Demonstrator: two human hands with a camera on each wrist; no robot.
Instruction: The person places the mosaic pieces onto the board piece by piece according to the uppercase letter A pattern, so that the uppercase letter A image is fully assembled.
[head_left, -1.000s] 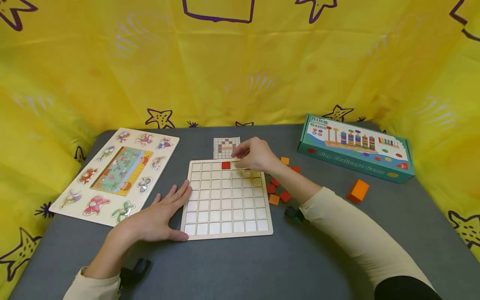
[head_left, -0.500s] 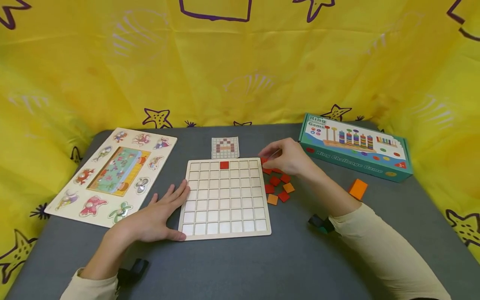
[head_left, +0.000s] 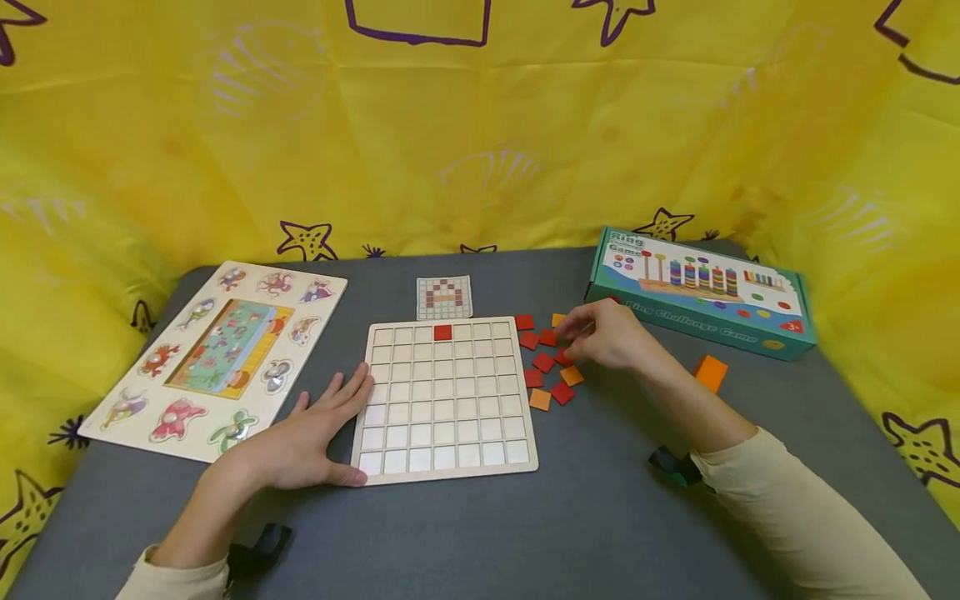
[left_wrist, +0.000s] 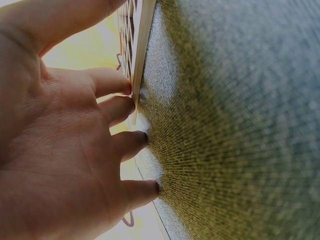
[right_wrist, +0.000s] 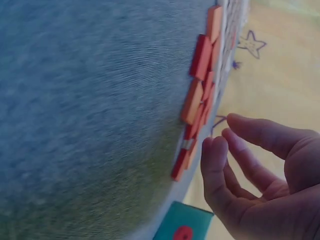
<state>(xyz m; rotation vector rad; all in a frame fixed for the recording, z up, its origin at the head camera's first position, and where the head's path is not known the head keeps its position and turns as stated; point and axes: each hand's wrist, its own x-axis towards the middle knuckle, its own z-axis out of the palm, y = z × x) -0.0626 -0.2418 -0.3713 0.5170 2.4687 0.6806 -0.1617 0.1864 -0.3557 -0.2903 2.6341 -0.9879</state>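
My left hand (head_left: pixel 300 442) rests at the left edge of a wooden grid board (head_left: pixel 450 476), fingers spread and straight. In the left wrist view, its fingertips touch the board's side and the grey cloth. One red square tile (head_left: pixel 443 332) lies in the board's top row. Over the loose red and orange tiles right of the board hovers my right hand (head_left: pixel 611 335), fingers loosely bent. The right wrist view shows a gap between thumb and fingertips and nothing held. Beneath those fingers a red tile (head_left: pixel 563 357) is partly hidden.
Behind the board lies a small pattern card (head_left: pixel 444 297). A wooden picture puzzle (head_left: pixel 315 279) with sea animals is at the left. On the right stand a green game box (head_left: pixel 697 308) and an orange block (head_left: pixel 711 373). Yellow cloth (head_left: pixel 480 125) hangs around the table.
My right hand has left the board's top row and moved right, over the loose tiles. A red tile now lies beside the board's upper right corner. The left hand stays put.
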